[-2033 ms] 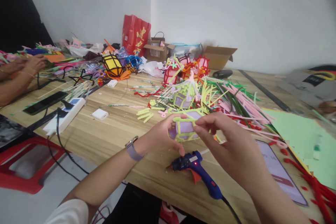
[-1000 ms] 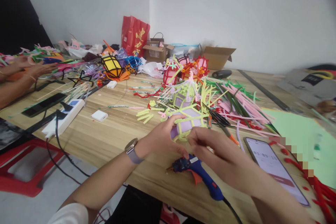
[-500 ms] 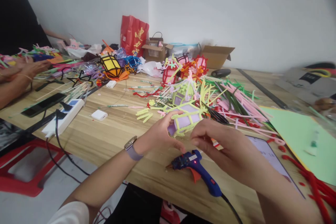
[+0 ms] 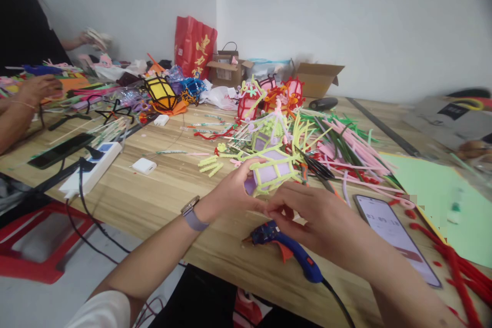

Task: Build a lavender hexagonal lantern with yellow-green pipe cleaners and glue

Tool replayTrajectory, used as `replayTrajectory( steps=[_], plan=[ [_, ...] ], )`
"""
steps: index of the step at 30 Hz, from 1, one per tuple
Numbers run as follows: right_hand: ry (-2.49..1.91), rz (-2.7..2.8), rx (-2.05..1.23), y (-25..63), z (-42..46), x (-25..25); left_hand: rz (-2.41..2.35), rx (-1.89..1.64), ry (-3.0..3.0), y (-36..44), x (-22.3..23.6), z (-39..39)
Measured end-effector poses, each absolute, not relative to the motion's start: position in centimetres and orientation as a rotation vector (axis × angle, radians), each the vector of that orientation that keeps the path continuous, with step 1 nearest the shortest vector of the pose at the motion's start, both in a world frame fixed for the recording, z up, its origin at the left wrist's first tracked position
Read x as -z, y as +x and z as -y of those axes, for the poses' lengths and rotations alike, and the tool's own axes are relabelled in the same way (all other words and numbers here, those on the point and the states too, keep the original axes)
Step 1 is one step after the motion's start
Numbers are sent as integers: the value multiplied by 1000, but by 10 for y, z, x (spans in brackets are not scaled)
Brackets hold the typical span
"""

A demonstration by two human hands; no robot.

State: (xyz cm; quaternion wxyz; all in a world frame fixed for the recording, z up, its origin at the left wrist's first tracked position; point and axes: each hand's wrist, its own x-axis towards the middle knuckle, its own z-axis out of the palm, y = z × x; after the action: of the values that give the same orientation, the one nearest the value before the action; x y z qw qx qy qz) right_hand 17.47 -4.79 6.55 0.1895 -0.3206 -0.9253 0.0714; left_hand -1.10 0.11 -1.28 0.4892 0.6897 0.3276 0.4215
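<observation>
Wooden table [image 4: 169,187] under held lantern [image 4: 275,170], pale wall [image 4: 326,15]

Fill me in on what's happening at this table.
The left hand holds a lilac lantern with yellow-green edging. The right hand is beside it, fingertips close to the left thumb; whether it holds anything is unclear. A blue glue gun lies on the table near them.

Red bag [image 4: 196,47] beside cardboard box [image 4: 226,72]; white power strip [image 4: 96,168].
</observation>
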Motion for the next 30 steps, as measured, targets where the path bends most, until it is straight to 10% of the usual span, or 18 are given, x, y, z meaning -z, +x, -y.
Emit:
replayTrajectory(
  steps=[6, 30],
  plan=[
    [-878, 2571, 313, 170, 51, -58, -768, -1043, 1578, -10, 16, -6],
    [-1152, 2083, -689, 244, 20, -29, -663, -1028, 1345, -9, 9, -4]
  ],
)
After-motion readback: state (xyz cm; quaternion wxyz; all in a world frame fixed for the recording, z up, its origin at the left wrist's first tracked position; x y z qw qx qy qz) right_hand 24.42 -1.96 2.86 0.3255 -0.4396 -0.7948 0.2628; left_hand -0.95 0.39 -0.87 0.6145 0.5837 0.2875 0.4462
